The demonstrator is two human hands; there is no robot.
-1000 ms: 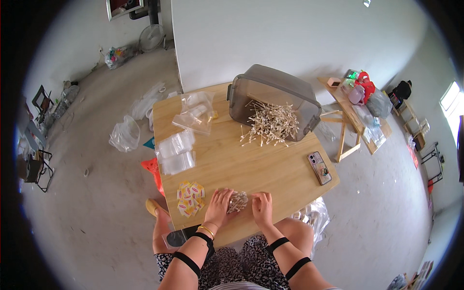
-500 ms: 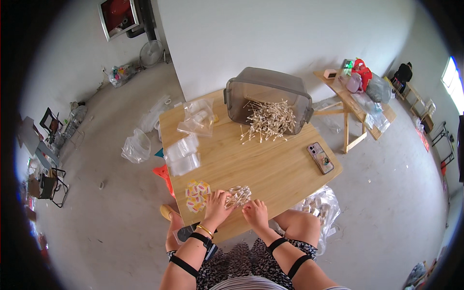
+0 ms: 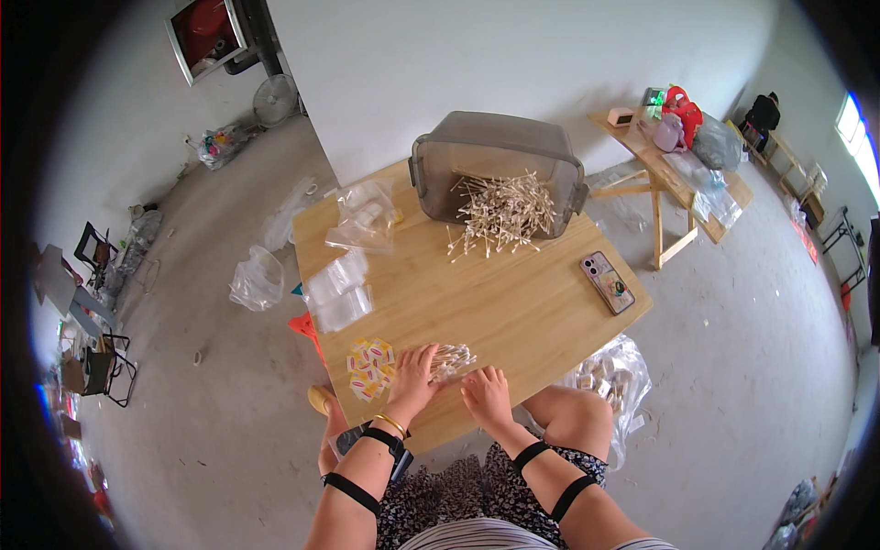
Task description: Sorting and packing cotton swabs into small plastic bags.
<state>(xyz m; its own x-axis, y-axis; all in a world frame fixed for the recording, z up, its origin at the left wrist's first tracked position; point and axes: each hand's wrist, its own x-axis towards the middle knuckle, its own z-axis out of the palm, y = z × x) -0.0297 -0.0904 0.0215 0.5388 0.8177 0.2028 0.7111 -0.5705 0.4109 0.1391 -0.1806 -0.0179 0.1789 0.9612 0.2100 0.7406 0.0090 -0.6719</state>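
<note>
Head view: a small bundle of cotton swabs [image 3: 455, 359] is gripped at its left end by the left hand [image 3: 412, 378], whose fingers are curled over it; the swab tips are exposed to the right of those fingers. The right hand [image 3: 488, 394] is placed just beside the bundle's right end, fingers curled; whether anything is pinched there cannot be told. Just left of the left fingers, yellow-and-white cards [image 3: 370, 368] are spread on the wooden table [image 3: 486, 307]. Farther out beyond these fingers, clear plastic sleeves [image 3: 339, 295] are stacked. Well ahead of both hands' fingers, a grey bin [image 3: 504, 136] is tipped sideways, loose swabs [image 3: 506, 213] heaped at its mouth. Well to the right of the right fingers, a phone [image 3: 607, 282] is laid back-up.
</note>
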